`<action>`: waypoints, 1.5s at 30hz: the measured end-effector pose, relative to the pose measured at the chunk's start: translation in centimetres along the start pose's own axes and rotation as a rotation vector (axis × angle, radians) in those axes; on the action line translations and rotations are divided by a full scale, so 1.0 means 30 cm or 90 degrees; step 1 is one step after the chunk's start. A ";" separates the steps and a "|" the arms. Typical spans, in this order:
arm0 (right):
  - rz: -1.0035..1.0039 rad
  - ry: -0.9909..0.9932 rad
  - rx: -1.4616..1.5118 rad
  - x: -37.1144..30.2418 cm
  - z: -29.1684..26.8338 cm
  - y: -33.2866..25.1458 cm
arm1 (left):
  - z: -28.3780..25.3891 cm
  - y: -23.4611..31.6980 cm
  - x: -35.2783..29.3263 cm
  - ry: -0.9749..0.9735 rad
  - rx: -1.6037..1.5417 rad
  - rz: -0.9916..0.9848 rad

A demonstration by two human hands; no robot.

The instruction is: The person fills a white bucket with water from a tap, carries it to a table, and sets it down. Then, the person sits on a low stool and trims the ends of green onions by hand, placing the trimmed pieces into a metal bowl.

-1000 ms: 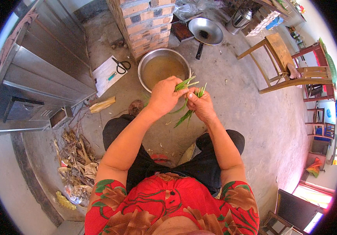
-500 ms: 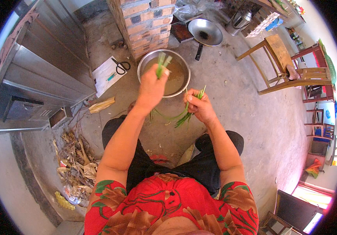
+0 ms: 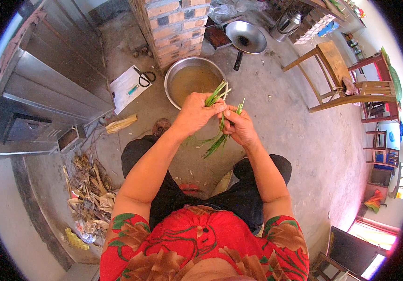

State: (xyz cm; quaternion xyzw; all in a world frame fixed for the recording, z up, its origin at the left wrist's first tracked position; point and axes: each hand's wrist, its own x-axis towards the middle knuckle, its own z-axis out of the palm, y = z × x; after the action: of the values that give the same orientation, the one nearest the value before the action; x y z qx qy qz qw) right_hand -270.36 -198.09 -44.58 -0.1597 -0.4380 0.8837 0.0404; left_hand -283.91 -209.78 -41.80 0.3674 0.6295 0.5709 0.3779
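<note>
Greens (image 3: pixel 216 96) are clasped in both hands' fingers (image 3: pixel 214 109) (image 3: pixel 233 117) near a basin (image 3: pixel 168 87) of brownish water (image 3: pixel 193 78).

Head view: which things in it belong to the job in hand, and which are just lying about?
In the job:
- Left hand and right hand, each gripping thin green stalks
- Probably the metal basin of brownish liquid, just beyond the hands

Apparently just lying about:
- Black-handled scissors
- White sheet
- Wok
- Dry plant scraps
</note>
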 end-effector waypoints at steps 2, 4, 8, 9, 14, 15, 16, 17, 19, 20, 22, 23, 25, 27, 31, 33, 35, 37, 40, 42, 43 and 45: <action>-0.018 0.018 -0.043 0.002 -0.006 0.007 | 0.012 0.031 -0.005 0.054 0.163 0.018; -0.041 0.016 -0.053 0.007 -0.005 0.012 | 0.029 0.019 -0.007 0.098 0.256 0.092; -0.053 0.049 -0.050 0.006 0.012 0.009 | 0.042 0.019 -0.015 0.139 0.291 0.149; -0.052 0.041 -0.049 0.005 0.009 0.009 | 0.043 0.021 -0.014 0.155 0.287 0.151; -0.069 0.013 -0.018 0.014 -0.034 0.029 | 0.009 0.013 0.011 0.225 0.175 0.186; -0.072 0.020 -0.006 0.013 -0.038 0.026 | 0.000 0.013 0.010 0.238 0.119 0.139; -0.074 0.027 0.005 0.011 -0.035 0.016 | -0.009 0.019 0.007 0.251 0.063 0.092; -0.076 0.035 0.017 0.010 -0.035 0.010 | -0.017 0.022 0.006 0.264 0.006 0.045; -0.096 0.036 0.021 0.011 -0.044 0.003 | -0.032 0.012 0.008 0.260 -0.078 0.048; -0.107 0.037 0.023 0.011 -0.048 0.001 | -0.043 0.021 0.004 0.242 -0.088 0.029; -0.117 0.042 0.040 0.007 -0.035 -0.011 | -0.041 0.022 0.000 0.219 -0.075 0.009; -0.120 0.044 0.050 0.006 -0.029 -0.014 | -0.030 0.017 -0.001 0.213 -0.052 0.008; -0.140 0.068 0.090 0.010 -0.035 -0.016 | -0.012 -0.003 0.000 0.192 -0.018 0.031; -0.156 0.078 0.113 0.012 -0.040 -0.022 | 0.000 -0.037 0.004 0.159 0.004 0.079; -0.174 0.072 0.124 0.010 -0.063 -0.028 | 0.008 0.011 -0.005 0.031 -0.082 -0.101; -0.172 0.073 0.110 0.012 -0.059 -0.025 | 0.029 0.007 -0.009 -0.013 -0.117 -0.117; -0.173 0.062 0.090 0.016 -0.049 -0.020 | 0.043 -0.010 -0.009 -0.035 -0.117 -0.113; -0.186 0.056 0.079 0.017 -0.050 -0.017 | 0.052 -0.032 -0.002 -0.041 -0.083 -0.087; -0.219 0.069 0.078 0.016 -0.066 -0.008 | 0.027 -0.015 0.000 -0.048 -0.074 -0.121; -0.236 0.097 0.084 0.016 -0.068 -0.005 | 0.010 0.011 0.000 -0.030 -0.009 -0.137; -0.248 0.109 0.096 0.017 -0.070 -0.009 | -0.001 0.020 -0.002 -0.019 0.024 -0.144; -0.272 0.133 0.119 0.020 -0.077 -0.023 | -0.020 0.021 -0.010 0.006 0.067 -0.134</action>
State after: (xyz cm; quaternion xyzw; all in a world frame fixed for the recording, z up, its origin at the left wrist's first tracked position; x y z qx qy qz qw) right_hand -270.24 -195.80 -45.49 -0.1492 -0.3715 0.8706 0.2861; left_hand -284.28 -210.26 -41.11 0.3160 0.6957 0.4959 0.4127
